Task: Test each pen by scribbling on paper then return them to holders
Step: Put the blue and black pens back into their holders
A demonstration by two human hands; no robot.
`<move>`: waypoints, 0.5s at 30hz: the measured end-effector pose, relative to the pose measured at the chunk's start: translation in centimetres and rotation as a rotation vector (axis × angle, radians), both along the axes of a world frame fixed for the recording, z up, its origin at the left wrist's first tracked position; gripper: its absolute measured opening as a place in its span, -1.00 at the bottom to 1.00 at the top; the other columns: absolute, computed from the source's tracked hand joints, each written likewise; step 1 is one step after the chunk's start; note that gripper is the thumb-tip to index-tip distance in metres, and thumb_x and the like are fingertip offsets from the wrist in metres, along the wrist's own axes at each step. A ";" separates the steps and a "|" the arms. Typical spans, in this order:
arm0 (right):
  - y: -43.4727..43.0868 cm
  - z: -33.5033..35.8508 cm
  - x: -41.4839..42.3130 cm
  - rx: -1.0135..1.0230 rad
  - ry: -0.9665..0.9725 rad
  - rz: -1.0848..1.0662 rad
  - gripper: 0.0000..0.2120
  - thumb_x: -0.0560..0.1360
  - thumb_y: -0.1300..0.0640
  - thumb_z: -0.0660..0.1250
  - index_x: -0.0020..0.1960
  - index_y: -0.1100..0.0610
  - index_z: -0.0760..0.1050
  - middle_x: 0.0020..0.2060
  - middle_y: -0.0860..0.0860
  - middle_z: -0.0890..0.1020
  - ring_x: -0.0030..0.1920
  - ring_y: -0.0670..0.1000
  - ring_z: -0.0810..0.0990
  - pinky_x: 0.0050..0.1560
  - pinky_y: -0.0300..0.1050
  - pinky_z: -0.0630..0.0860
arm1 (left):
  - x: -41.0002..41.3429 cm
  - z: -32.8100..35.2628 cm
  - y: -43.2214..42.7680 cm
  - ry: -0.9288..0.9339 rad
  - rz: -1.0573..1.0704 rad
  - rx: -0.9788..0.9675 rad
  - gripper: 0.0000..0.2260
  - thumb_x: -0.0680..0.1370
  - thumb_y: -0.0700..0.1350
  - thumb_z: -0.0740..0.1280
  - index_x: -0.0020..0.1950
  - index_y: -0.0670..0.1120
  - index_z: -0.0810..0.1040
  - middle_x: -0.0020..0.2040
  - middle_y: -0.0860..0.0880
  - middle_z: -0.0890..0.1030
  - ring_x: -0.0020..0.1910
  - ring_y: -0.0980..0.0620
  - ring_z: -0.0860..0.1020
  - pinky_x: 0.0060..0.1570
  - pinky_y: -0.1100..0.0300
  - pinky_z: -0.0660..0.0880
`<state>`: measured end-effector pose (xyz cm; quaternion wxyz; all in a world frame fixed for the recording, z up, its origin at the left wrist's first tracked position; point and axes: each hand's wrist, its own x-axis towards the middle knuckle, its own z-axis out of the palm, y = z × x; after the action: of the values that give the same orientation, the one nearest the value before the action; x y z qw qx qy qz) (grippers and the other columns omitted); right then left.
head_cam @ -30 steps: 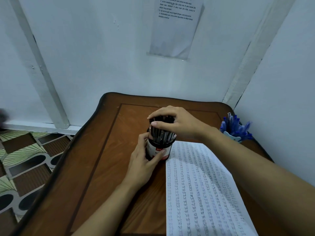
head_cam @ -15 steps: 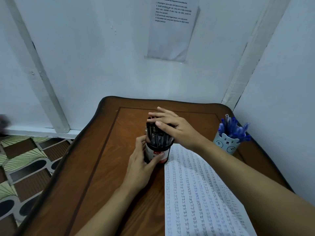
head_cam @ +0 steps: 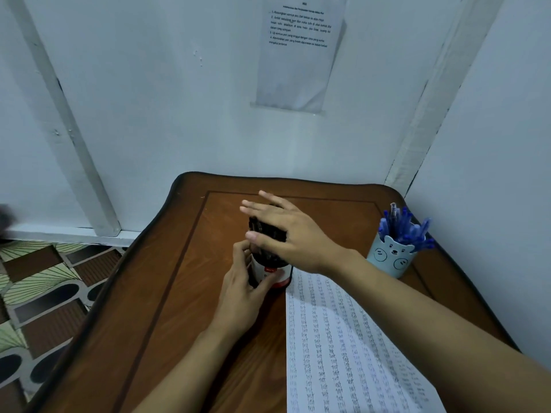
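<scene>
A round dark holder with a white and red label stands mid-table, full of several black pens. My left hand grips the holder's left side, fingers curled round it. My right hand lies flat over the pen tops, fingers straight and spread. A sheet of paper covered in rows of scribbles lies to the right of the holder. At the back right a light blue bear-face cup holds several blue pens.
The wooden table sits in a corner of white walls. A printed sheet hangs on the wall behind. Patterned floor tiles show to the left, beyond the table's edge.
My right hand has straightened from a curled grasp on the pen tops to a flat, spread palm over them. My left hand stays on the holder. The view has tilted slightly.
</scene>
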<state>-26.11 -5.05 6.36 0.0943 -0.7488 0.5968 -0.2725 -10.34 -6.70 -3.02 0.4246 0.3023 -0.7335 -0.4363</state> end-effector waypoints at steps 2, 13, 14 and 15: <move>-0.4 0.7 -0.7 0.084 0.024 -0.005 -0.51 0.64 -0.32 0.04 0.50 -0.22 0.39 0.52 -0.31 0.32 0.57 -0.24 0.10 0.58 0.14 0.10 | 0.0 0.1 0.0 -0.007 -0.007 0.003 -0.53 0.56 -0.08 0.47 0.28 0.23 0.26 0.22 0.38 0.56 0.21 0.31 0.57 0.13 0.31 0.53; 1.3 -0.4 -1.1 -0.204 0.053 0.083 -0.62 0.71 -0.03 0.11 0.47 -0.04 0.47 0.47 -0.13 0.46 0.57 -0.13 0.20 0.56 0.06 0.18 | 0.0 -0.2 -0.2 -0.002 -0.005 -0.002 -0.51 0.56 -0.07 0.47 0.30 0.14 0.21 0.21 0.28 0.60 0.21 0.25 0.59 0.15 0.28 0.55; 1.3 -0.4 -0.8 -0.182 0.232 0.079 -0.58 0.71 -0.10 0.04 0.51 -0.09 0.41 0.51 -0.14 0.40 0.59 -0.12 0.15 0.56 0.05 0.15 | 0.0 -0.2 -0.2 0.000 -0.004 0.001 -0.51 0.55 -0.04 0.47 0.29 0.15 0.21 0.21 0.30 0.59 0.22 0.27 0.59 0.14 0.30 0.55; 1.1 -0.3 -0.4 -0.166 0.378 0.050 -0.54 0.71 -0.15 -0.04 0.55 -0.13 0.33 0.54 -0.14 0.35 0.60 -0.11 0.12 0.54 0.06 0.15 | 0.1 -0.2 -0.3 0.000 -0.001 0.003 -0.51 0.55 -0.02 0.47 0.29 0.17 0.22 0.21 0.31 0.59 0.22 0.29 0.57 0.14 0.32 0.54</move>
<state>-26.48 -3.93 6.09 -0.0745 -0.8065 0.5605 -0.1727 -10.28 -6.97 -3.18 0.4238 0.3028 -0.7330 -0.4376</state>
